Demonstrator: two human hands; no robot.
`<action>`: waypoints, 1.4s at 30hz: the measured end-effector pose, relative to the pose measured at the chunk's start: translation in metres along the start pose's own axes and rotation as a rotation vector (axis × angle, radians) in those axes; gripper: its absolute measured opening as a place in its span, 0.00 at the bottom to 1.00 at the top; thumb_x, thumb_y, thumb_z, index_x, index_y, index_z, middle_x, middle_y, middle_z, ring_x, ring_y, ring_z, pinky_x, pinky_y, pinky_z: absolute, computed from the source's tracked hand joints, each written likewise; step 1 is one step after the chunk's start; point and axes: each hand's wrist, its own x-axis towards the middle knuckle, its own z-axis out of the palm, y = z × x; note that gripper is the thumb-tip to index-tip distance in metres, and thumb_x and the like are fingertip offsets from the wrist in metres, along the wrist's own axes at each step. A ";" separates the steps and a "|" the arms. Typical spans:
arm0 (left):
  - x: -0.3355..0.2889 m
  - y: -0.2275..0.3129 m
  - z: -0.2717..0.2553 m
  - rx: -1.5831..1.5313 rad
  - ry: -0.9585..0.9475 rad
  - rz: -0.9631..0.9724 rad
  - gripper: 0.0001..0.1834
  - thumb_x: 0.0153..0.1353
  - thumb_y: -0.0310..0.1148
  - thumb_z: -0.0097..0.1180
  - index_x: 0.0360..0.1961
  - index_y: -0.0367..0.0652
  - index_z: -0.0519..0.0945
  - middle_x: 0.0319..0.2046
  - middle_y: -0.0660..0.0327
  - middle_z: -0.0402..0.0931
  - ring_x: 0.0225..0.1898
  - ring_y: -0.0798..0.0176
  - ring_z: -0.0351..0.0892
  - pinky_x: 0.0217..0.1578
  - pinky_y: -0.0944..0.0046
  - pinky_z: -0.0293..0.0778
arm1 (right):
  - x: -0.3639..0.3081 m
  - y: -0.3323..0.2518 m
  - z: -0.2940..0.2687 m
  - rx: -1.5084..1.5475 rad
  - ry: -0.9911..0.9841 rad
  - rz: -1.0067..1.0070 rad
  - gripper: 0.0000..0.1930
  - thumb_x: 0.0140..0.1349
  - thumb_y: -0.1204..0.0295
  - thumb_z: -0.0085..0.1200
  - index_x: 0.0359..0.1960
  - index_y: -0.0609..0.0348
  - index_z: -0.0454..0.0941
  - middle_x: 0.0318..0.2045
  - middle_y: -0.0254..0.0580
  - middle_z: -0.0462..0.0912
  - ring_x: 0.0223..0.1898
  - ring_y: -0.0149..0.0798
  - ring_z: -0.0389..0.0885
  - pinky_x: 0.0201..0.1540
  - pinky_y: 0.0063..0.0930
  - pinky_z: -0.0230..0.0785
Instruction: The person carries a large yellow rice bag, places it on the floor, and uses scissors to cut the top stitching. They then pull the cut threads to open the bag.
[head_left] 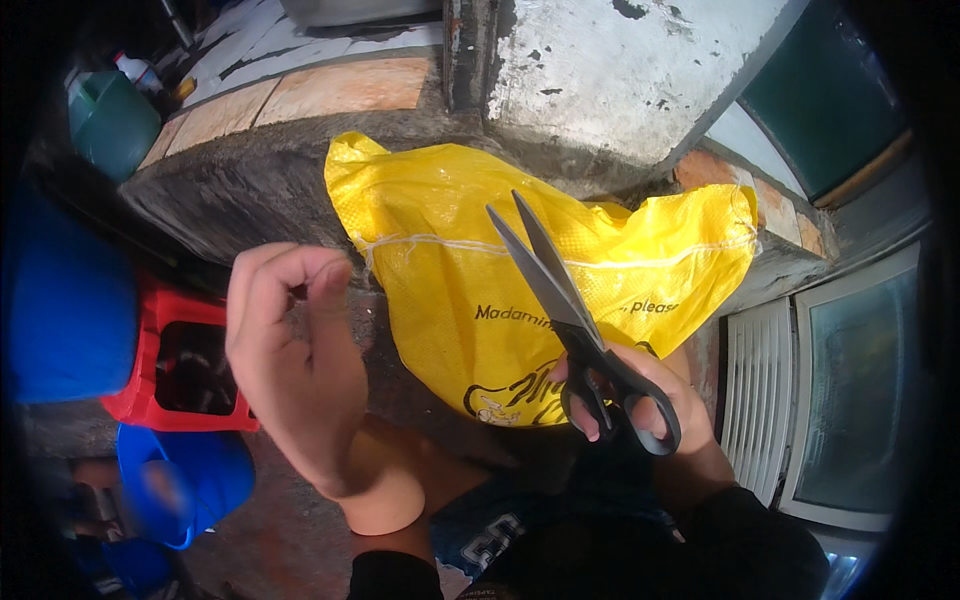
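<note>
My right hand (655, 400) grips a pair of black-handled scissors (560, 290), with fingers through the handle loops. The blades point up and away from me, slightly parted, above a yellow woven sack (450, 300). A white seam of stitching crosses the upper part of the sack, which bears dark print and leans against a ledge. My left hand (300, 350) is raised to the left of the sack. Its fingers curl in to meet the thumb in a pinch; anything between the tips is too small or hidden to make out.
Left of me are a large blue container (65, 300), a red plastic stool (150, 400) and a blue bucket (215, 480). A green container (112, 125) stands by the tiled ledge (340, 90). A white pillar (610, 75) rises behind the sack; a pale-framed glass panel (860, 385) is at right.
</note>
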 end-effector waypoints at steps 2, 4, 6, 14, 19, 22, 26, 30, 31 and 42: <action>-0.001 0.001 -0.006 -0.002 -0.070 -0.015 0.06 0.56 0.17 0.65 0.34 0.33 0.81 0.32 0.56 0.77 0.34 0.60 0.77 0.39 0.66 0.72 | 0.000 0.003 -0.002 0.038 -0.015 0.017 0.43 0.66 0.39 0.56 0.65 0.68 0.66 0.34 0.36 0.77 0.32 0.29 0.76 0.35 0.20 0.66; -0.004 0.002 -0.007 -0.021 -0.122 0.006 0.07 0.54 0.17 0.66 0.34 0.33 0.81 0.32 0.56 0.77 0.34 0.60 0.77 0.39 0.66 0.72 | 0.001 0.005 -0.003 0.053 -0.049 0.032 0.41 0.67 0.40 0.56 0.65 0.68 0.66 0.33 0.35 0.77 0.32 0.28 0.75 0.35 0.20 0.66; -0.008 0.003 -0.002 -0.013 -0.136 0.012 0.07 0.56 0.16 0.65 0.36 0.33 0.81 0.33 0.58 0.77 0.36 0.63 0.76 0.40 0.67 0.71 | 0.002 0.007 -0.002 0.055 -0.096 0.031 0.40 0.68 0.41 0.55 0.64 0.67 0.67 0.33 0.33 0.77 0.32 0.28 0.75 0.35 0.20 0.66; -0.004 -0.004 0.021 0.079 -0.160 0.091 0.06 0.56 0.19 0.65 0.34 0.33 0.79 0.32 0.53 0.77 0.35 0.52 0.78 0.39 0.60 0.73 | 0.013 0.009 0.011 -0.004 -0.033 0.083 0.35 0.71 0.45 0.53 0.63 0.66 0.69 0.30 0.30 0.74 0.28 0.27 0.73 0.32 0.19 0.66; -0.006 -0.008 0.022 -0.030 -0.134 0.049 0.04 0.60 0.18 0.63 0.34 0.32 0.79 0.31 0.52 0.77 0.34 0.52 0.78 0.39 0.60 0.73 | 0.022 0.009 0.013 -0.014 -0.031 0.059 0.34 0.72 0.47 0.54 0.63 0.67 0.70 0.30 0.30 0.75 0.28 0.26 0.74 0.32 0.19 0.67; -0.005 -0.010 0.021 -0.012 -0.126 0.050 0.04 0.60 0.18 0.63 0.34 0.32 0.79 0.32 0.52 0.77 0.34 0.52 0.79 0.39 0.61 0.74 | 0.023 0.009 0.012 -0.049 -0.009 0.094 0.33 0.72 0.48 0.55 0.63 0.68 0.70 0.30 0.31 0.76 0.28 0.26 0.75 0.33 0.20 0.68; -0.003 -0.012 0.020 -0.032 -0.134 0.044 0.04 0.60 0.18 0.63 0.35 0.32 0.79 0.33 0.54 0.77 0.35 0.57 0.78 0.40 0.64 0.73 | 0.021 0.006 0.013 -0.202 0.053 0.107 0.34 0.71 0.47 0.57 0.63 0.67 0.70 0.30 0.31 0.76 0.30 0.26 0.76 0.33 0.20 0.68; -0.004 -0.015 0.016 -0.011 -0.151 0.002 0.06 0.60 0.19 0.64 0.37 0.33 0.80 0.34 0.57 0.78 0.35 0.62 0.75 0.40 0.67 0.70 | 0.012 -0.006 0.020 -0.193 0.140 0.215 0.41 0.64 0.40 0.60 0.63 0.66 0.71 0.30 0.31 0.78 0.30 0.26 0.78 0.34 0.20 0.68; -0.004 -0.016 0.015 0.003 -0.149 0.003 0.07 0.59 0.20 0.65 0.38 0.34 0.80 0.34 0.58 0.78 0.35 0.63 0.75 0.39 0.67 0.69 | 0.009 -0.010 0.022 -0.178 0.154 0.164 0.44 0.61 0.37 0.61 0.63 0.66 0.71 0.30 0.31 0.78 0.30 0.26 0.78 0.34 0.20 0.69; 0.000 -0.018 0.025 -0.117 -0.138 -0.030 0.14 0.57 0.22 0.68 0.45 0.38 0.83 0.35 0.55 0.80 0.35 0.59 0.79 0.38 0.64 0.73 | 0.011 0.007 0.017 -0.092 0.044 0.076 0.41 0.66 0.39 0.57 0.63 0.67 0.70 0.30 0.33 0.77 0.30 0.29 0.76 0.35 0.20 0.68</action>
